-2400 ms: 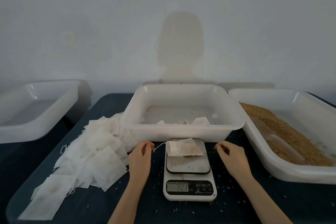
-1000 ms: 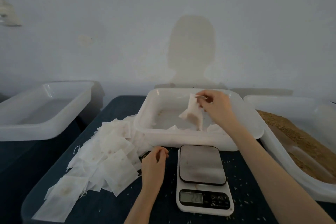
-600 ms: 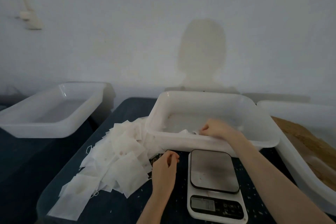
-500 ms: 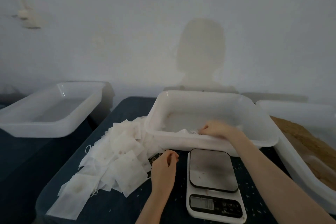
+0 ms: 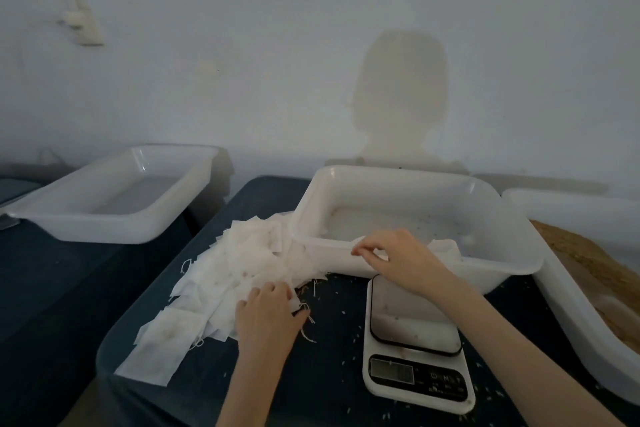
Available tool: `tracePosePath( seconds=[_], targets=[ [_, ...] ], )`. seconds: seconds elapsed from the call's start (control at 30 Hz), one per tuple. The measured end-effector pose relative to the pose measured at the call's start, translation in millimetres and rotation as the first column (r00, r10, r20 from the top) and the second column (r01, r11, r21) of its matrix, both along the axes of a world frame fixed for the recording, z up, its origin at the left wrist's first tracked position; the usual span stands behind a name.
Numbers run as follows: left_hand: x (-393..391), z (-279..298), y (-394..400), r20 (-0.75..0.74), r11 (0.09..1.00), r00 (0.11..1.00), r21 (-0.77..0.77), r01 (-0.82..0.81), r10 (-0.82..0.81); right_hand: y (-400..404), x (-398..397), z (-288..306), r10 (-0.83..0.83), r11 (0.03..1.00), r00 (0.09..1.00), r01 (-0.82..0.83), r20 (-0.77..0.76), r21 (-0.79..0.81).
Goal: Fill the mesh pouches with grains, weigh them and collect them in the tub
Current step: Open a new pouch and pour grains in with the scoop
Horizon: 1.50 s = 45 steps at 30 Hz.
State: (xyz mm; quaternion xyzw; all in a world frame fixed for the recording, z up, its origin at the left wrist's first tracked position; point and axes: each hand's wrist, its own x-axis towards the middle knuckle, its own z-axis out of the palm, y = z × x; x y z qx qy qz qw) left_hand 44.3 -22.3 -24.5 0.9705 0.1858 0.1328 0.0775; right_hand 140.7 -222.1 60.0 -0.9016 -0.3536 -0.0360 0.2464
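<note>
Resting far left: spare tub (image 5: pixel 114 204) | pouch pile (image 5: pixel 239 263) spread on blue surface (image 5: pixel 339 385); left hand (image 5: pixel 268 317) laid on pile's near edge, fingers curled, a pouch seemingly pinched | collecting tub (image 5: pixel 485 274) centre; right hand (image 5: pixel 401 258) over its near rim, fingers loosely curled, nothing held | scale (image 5: pixel 414 350) bare | grain tub (image 5: pixel 568 308) far right
</note>
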Motion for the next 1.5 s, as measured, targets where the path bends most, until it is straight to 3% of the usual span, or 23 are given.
tracePosePath(
  seconds=[0.1, 0.27, 0.4, 0.5, 0.57, 0.67, 0.9, 1.0, 1.1, 1.33, 1.4, 1.5],
  targets=[
    [-13.0, -4.1, 14.6, -0.049, 0.996, 0.995, -0.03, 0.08, -0.082, 4.8, -20.5, -10.9, 0.041, 0.998, 0.998, -0.039, -0.041, 0.041],
    [-22.7, -6.8, 21.4, 0.066, 0.971, 0.987, -0.181, 0.156, -0.146, 11.0, -43.2, -31.9, 0.106, 0.994, 0.99, -0.105, -0.096, 0.014],
    [-27.0, 4.9, 18.1, 0.306, 0.938, 0.951, -0.32, 0.131, -0.029, 15.2, -51.5, -39.1, 0.09, 0.995, 0.99, -0.084, -0.109, 0.06],
    [-23.6, 20.4, 2.7, 0.491, 0.838, 0.87, -0.492, 0.237, 0.042, 21.7, -55.6, -40.1, 0.058, 0.992, 0.993, -0.046, -0.1, 0.116],
    [-17.5, 30.7, -12.5, 0.537, 0.734, 0.84, -0.602, 0.315, 0.08, 25.2, -57.3, -40.8, 0.003, 0.985, 0.995, 0.014, -0.096, 0.172],
    [-6.5, 40.3, -36.8, 0.521, 0.65, 0.853, -0.659, 0.379, 0.031, 25.1, -57.9, -42.9, -0.079, 0.965, 0.99, 0.106, -0.12, 0.24],
    [15.3, 52.8, -72.4, 0.494, 0.531, 0.834, -0.65, 0.543, -0.247, -4.2, -47.3, -40.3, -0.216, 0.855, 0.945, 0.305, -0.248, 0.419],
    [18.1, 54.5, -82.4, 0.529, 0.495, 0.809, -0.647, 0.58, -0.258, -13.9, -46.8, -39.2, -0.201, 0.798, 0.936, 0.328, -0.289, 0.506],
    [18.7, 50.9, -91.7, 0.512, 0.525, 0.811, -0.625, 0.578, -0.283, -18.6, -46.5, -39.4, -0.196, 0.782, 0.921, 0.353, -0.335, 0.513],
    [20.7, 47.5, -110.8, 0.446, 0.589, 0.877, -0.666, 0.457, -0.177, -29.8, -49.8, -46.2, -0.265, 0.844, 0.92, 0.366, -0.289, 0.392],
    [21.2, 50.1, -112.9, 0.419, 0.561, 0.885, -0.691, 0.456, -0.202, -35.5, -48.7, -46.1, -0.239, 0.844, 0.922, 0.353, -0.305, 0.403],
    [20.4, 52.8, -115.0, 0.383, 0.417, 0.904, -0.802, 0.428, -0.191, -45.7, -47.0, -42.4, -0.197, 0.852, 0.919, 0.333, -0.341, 0.405]
  ],
)
